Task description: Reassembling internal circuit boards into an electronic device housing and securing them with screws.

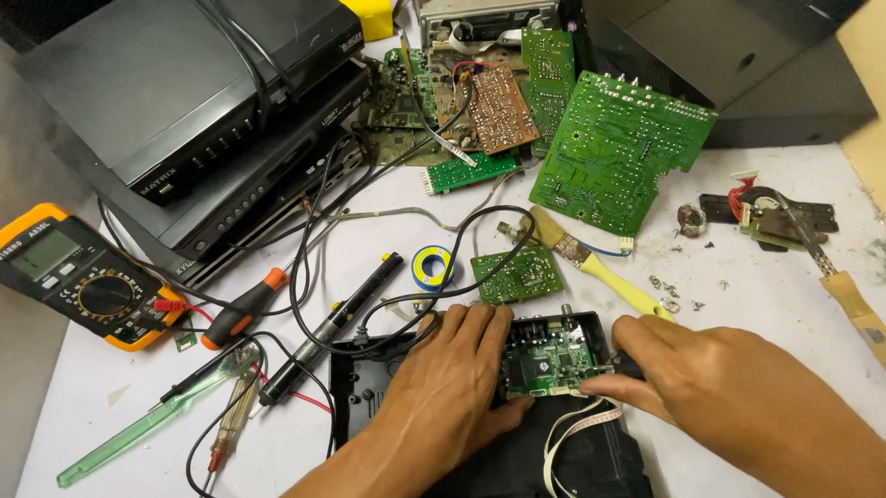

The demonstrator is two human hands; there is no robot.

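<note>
A small green circuit board sits in the far part of an open black plastic case near the table's front edge. My left hand lies flat over the case, its fingertips resting on the board's left edge. My right hand comes in from the right, and its fingers pinch the board's right edge. A white ribbon cable curls out from under the board toward me.
A yellow multimeter, orange-handled screwdriver, black soldering iron and green tool lie at left. Stacked black boxes, large green boards, solder roll, a brush, loose screws and black cables lie behind.
</note>
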